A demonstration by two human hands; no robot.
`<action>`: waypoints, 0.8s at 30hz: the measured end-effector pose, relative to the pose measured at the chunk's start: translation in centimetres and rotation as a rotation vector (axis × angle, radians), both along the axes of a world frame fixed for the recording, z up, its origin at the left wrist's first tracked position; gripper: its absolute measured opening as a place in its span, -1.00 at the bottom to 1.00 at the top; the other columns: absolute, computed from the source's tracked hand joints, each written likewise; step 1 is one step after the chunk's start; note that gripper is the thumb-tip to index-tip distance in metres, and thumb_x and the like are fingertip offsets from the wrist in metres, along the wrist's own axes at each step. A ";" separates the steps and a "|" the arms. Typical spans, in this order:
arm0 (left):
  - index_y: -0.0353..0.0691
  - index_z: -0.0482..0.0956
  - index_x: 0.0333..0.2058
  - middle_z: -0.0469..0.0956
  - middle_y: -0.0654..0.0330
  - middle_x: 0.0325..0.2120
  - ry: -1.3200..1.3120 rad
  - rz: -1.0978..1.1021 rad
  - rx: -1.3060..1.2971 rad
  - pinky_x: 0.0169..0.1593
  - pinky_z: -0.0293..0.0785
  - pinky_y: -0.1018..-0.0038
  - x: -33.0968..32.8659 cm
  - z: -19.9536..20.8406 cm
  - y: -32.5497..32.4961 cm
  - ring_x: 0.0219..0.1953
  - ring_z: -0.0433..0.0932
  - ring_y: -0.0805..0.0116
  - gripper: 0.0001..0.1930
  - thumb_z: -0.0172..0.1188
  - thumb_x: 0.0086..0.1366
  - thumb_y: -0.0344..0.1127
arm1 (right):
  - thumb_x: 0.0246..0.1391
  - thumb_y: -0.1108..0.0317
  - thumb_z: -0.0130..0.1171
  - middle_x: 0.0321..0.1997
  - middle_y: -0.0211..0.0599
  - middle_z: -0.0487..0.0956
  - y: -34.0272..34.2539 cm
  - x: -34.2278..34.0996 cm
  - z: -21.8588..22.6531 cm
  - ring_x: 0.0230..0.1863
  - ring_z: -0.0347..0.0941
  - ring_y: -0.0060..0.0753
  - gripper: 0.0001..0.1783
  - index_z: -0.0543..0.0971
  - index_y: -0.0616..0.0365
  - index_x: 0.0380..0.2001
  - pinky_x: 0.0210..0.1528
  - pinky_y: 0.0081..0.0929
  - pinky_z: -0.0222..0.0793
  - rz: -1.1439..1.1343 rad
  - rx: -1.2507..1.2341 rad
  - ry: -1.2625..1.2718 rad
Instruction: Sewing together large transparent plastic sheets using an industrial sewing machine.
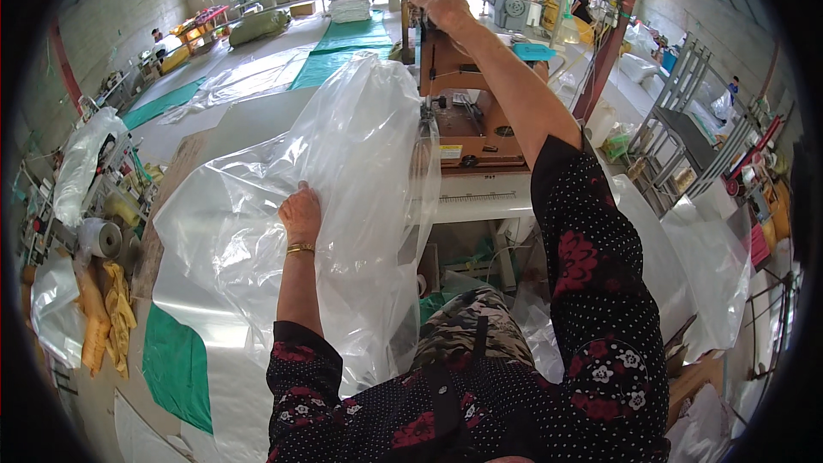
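A brown industrial sewing machine [437, 64] stands in front of me, its needle end on the left. My right hand [444, 9] reaches up to the top of that end, fingers bent down over it; what they pinch there is too small to make out. A large clear plastic sheet [360, 137] is bunched up against the machine's needle side and spreads left over the table. My left hand [300, 216] is closed on a fold of this sheet, left of the machine. The sheet hides the needle area in part.
A wooden table edge [167, 206] runs along the left, with green cloth [177, 369] below. Rolls and yellow cloth [120, 317] lie farther left. A metal rack [686, 124] and a red post [610, 43] stand at right. Other people are far back.
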State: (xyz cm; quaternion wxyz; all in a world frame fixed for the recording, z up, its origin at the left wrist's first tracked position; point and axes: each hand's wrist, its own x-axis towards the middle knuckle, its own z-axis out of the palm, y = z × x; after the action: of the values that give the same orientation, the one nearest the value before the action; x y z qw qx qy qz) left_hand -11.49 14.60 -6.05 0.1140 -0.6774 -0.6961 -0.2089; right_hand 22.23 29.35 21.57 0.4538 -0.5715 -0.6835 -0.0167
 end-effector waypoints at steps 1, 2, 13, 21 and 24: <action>-0.20 0.48 -0.25 0.63 -0.02 -0.50 -0.008 0.004 0.002 -0.25 0.54 0.11 0.0 0.0 0.0 -0.36 0.65 -0.03 -0.79 -0.02 0.36 -0.19 | 0.09 -0.09 0.13 -0.17 -0.14 0.66 -0.9 -0.1 0.2 -0.04 0.53 -0.06 -0.62 0.72 -0.11 -0.26 0.06 -0.06 0.36 -0.054 0.118 -0.144; -0.20 0.48 -0.25 0.63 -0.02 -0.50 -0.010 0.004 0.005 -0.25 0.54 0.10 0.0 0.0 0.0 -0.35 0.65 -0.03 -0.79 -0.01 0.36 -0.19 | 0.08 -0.10 0.15 -0.15 -0.16 0.65 -1.7 -0.3 -0.1 0.02 0.49 -0.05 -0.62 0.72 -0.13 -0.25 0.12 0.09 0.25 -0.073 0.172 -0.173; -0.19 0.49 -0.27 0.62 -0.04 -0.51 -0.006 0.024 0.010 -0.29 0.55 0.09 -0.7 -1.0 0.0 -0.38 0.64 -0.07 -0.79 0.01 0.35 -0.19 | 0.08 0.18 0.25 0.01 -0.55 0.64 -6.5 -0.5 -4.1 0.29 0.25 -0.25 -0.82 0.64 0.03 -0.41 0.27 -0.09 -0.01 -0.081 0.689 -0.429; -0.22 0.46 -0.43 0.54 -0.12 -0.53 -0.270 0.016 0.123 -0.37 0.39 0.00 -8.5 -4.9 -7.4 -0.41 0.51 -0.24 -0.76 0.09 0.31 -0.18 | 0.10 0.19 0.18 -0.07 -0.42 0.65 -9.5 -0.9 -6.0 0.27 0.25 -0.22 -0.73 0.64 0.09 -0.21 0.23 -0.08 0.03 -0.036 0.710 -0.538; -0.28 0.48 -0.49 0.51 -0.07 -0.59 -0.428 0.040 0.257 -0.42 0.36 0.17 -13.2 -4.5 -10.1 -0.53 0.47 -0.07 -0.74 0.13 0.32 -0.24 | 0.11 0.22 0.18 -0.04 -0.35 0.62 -9.8 -0.4 -6.1 0.24 0.28 -0.16 -0.73 0.60 0.13 -0.18 0.18 -0.08 0.11 -0.020 0.705 -0.569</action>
State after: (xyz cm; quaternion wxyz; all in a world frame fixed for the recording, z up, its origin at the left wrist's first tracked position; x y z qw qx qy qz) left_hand -24.71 4.46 -10.54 0.0531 -0.5837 -0.6855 -0.4320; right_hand 21.85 19.54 15.43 0.4145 -0.3614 -0.7280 -0.4094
